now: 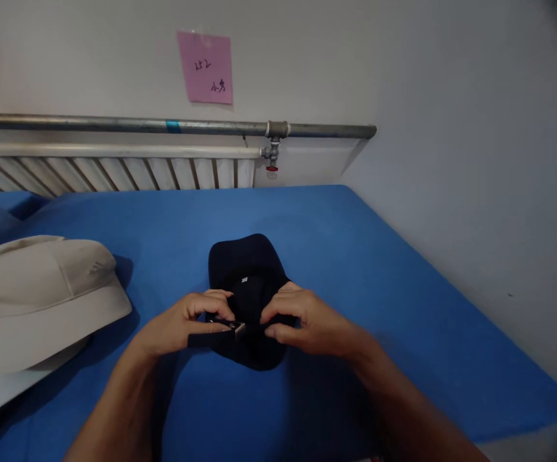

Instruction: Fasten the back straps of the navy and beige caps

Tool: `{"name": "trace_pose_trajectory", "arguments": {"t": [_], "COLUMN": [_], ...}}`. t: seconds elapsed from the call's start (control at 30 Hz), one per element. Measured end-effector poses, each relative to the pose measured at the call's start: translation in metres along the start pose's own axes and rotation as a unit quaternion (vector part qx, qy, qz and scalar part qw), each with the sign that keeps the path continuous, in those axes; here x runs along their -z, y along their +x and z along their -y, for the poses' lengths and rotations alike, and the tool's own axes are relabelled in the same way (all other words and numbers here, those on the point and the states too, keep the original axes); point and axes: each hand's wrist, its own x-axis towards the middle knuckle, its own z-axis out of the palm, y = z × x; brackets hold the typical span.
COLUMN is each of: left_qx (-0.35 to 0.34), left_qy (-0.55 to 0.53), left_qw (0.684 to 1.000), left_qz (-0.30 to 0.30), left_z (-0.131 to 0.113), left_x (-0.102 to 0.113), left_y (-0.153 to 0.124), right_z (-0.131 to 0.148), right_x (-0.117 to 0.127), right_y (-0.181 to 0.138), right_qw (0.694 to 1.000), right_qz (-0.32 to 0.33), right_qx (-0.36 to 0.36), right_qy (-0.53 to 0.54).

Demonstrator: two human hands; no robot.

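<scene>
A black baseball cap rests on the blue-covered surface with its hollow inside facing up and its brim pointing away from me. Across the near side runs its adjustment strap, with a small metal buckle. My left hand pinches the strap just left of the buckle, and a dark strap end sticks out below its fingers. On the other side my right hand is closed, thumb and fingers gripping the strap at the cap's right edge. A pale label shows inside the crown.
Beige caps lie in a pile at the left on the blue cover. Behind stand a white radiator and a metal pipe with a red-handled valve. A pink note hangs on the wall; another wall borders the right.
</scene>
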Motion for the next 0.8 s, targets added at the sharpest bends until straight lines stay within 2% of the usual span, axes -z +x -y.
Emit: {"name": "trace_pose_trajectory", "arguments": {"t": [0.1, 0.43, 0.63, 0.8], "left_qx": [0.020, 0.038, 0.078, 0.108], "left_qy": [-0.008, -0.015, -0.060, -0.023], "left_qw": [1.000, 0.999, 0.995, 0.994], "left_qz": [-0.002, 0.025, 0.018, -0.001], "left_z": [-0.001, -0.001, -0.001, 0.002], "left_x": [-0.001, -0.008, -0.013, -0.014], "left_y": [0.000, 0.006, 0.005, 0.005], "right_z": [0.000, 0.000, 0.011, 0.015], "right_x": [0.000, -0.006, -0.012, -0.029], "right_y": [0.001, 0.003, 0.001, 0.003], "right_qw": [1.000, 0.999, 0.998, 0.995], "right_qz": [0.020, 0.002, -0.011, -0.038], "right_qx": [0.014, 0.030, -0.031, -0.064], "right_qy": [0.018, 0.035, 0.061, 0.060]}}
